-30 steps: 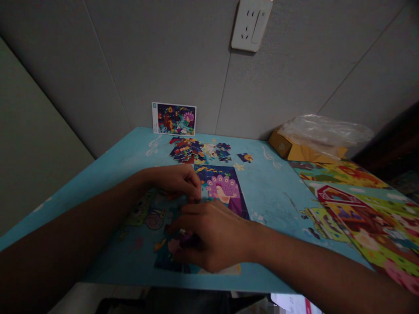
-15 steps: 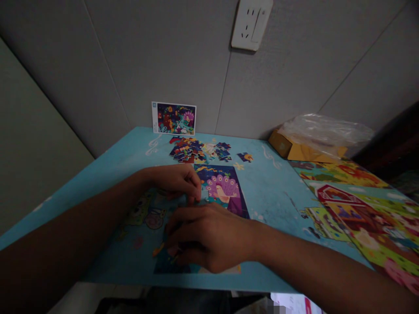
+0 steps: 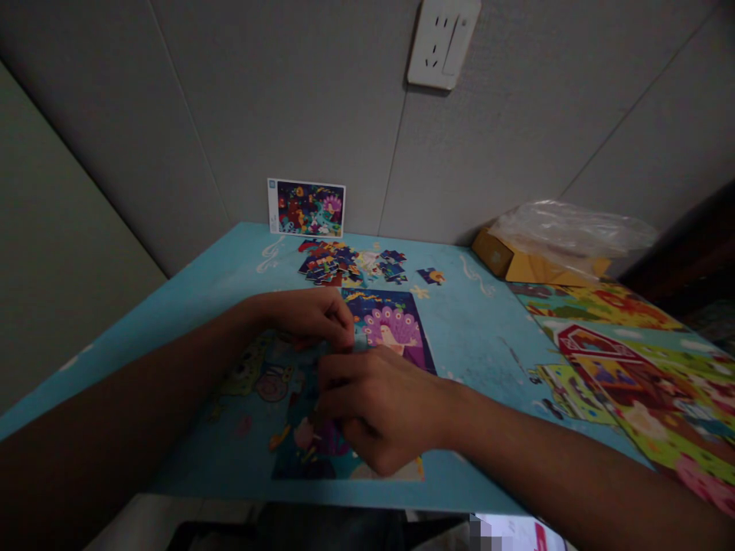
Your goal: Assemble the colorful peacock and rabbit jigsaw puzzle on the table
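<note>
A partly assembled jigsaw puzzle [image 3: 402, 325], with a purple peacock on dark blue, lies flat on the table under my hands. My left hand [image 3: 313, 317] rests at its left side, fingers curled in and thumb against them; whatever is between the fingertips is hidden. Over the puzzle's middle, my right hand [image 3: 384, 409] is bent, its fingers curled down close together and their tips out of sight. A pile of loose puzzle pieces [image 3: 333, 264] sits just beyond the puzzle, with one separate piece [image 3: 430, 275] to its right.
A picture card [image 3: 310, 208] of the same scene leans on the wall at the back. On the right are a yellow box [image 3: 540, 264] under clear plastic wrap [image 3: 574, 229] and another colourful puzzle [image 3: 637, 360]. The blue table [image 3: 482, 337] has printed cartoon figures.
My right hand has shifted a little to the right and its fingers have curled in, uncovering more of the puzzle's lower left. My left hand stays nearly still.
</note>
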A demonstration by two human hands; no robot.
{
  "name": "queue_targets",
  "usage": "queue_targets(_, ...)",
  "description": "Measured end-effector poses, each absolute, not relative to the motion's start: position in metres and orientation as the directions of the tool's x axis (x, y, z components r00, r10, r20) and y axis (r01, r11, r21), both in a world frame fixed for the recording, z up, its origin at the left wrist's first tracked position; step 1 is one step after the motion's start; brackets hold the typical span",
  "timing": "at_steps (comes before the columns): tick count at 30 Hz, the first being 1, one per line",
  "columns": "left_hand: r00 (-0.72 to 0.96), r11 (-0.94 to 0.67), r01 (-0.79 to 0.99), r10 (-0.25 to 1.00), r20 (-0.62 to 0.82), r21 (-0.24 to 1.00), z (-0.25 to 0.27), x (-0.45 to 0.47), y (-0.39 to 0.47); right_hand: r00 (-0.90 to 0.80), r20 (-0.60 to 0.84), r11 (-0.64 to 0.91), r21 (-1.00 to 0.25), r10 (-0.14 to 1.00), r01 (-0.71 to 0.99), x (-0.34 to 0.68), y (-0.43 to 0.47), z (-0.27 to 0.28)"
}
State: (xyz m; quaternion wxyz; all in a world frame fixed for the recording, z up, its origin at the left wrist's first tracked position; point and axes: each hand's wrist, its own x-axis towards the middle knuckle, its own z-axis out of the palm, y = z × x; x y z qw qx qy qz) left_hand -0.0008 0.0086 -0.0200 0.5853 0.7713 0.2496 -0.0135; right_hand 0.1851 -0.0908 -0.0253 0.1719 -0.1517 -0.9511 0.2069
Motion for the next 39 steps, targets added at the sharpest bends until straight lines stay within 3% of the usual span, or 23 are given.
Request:
queue_targets(2, 0.879, -0.193, 0.393, 0.367, -0.305, 0.899, -0.020, -0.001, 0.008, -0.908, 0.244, 0.875, -0.437, 0.341, 0.211, 0.186, -0.088, -0.027)
queue_targets(6, 0.889, -0.232, 0.366, 0.374, -0.265, 0.901, -0.021, 0.000, 0.009, -0.814, 0.397, 0.846, -0.494, 0.424, 0.200, 0.197, -0.069, -0.027)
queue_targets(8, 0.863, -0.303, 0.344, 0.475, -0.172, 0.889, -0.021, 0.003, 0.009, -0.732, 0.453, 0.813, -0.532, 0.509, 0.237, 0.207, -0.054, -0.025)
queue_targets(10, 0.758, -0.388, 0.328, 0.652, 0.005, 0.861, -0.020, 0.006, 0.010, -0.637, 0.465, 0.765, -0.548, 0.615, 0.338, 0.220, -0.040, -0.024)
queue_targets(12, 0.566, -0.440, 0.360, 0.804, 0.182, 0.823, -0.019, 0.008, 0.012, -0.530, 0.412, 0.660, -0.588, 0.742, 0.467, 0.230, -0.027, -0.025)
queue_targets(14, 0.428, -0.445, 0.439, 0.867, 0.254, 0.781, -0.020, 0.007, 0.014, -0.462, 0.290, 0.527, -0.650, 0.838, 0.548, 0.236, -0.020, -0.027)
queue_targets(17, 0.475, -0.508, 0.568, 0.845, 0.246, 0.647, -0.025, 0.005, 0.020, -0.468, 0.130, 0.417, -0.694, 0.874, 0.587, 0.235, -0.016, -0.031)
queue_targets(20, 0.599, -0.605, 0.609, 0.774, 0.203, 0.512, -0.031, 0.003, 0.024, -0.476, 0.105, 0.406, -0.698, 0.873, 0.591, 0.230, -0.017, -0.033)
queue_targets(39, 0.625, -0.621, 0.665, 0.767, 0.147, 0.414, -0.032, 0.004, 0.024, -0.474, 0.109, 0.420, -0.659, 0.874, 0.624, 0.228, -0.014, -0.038)
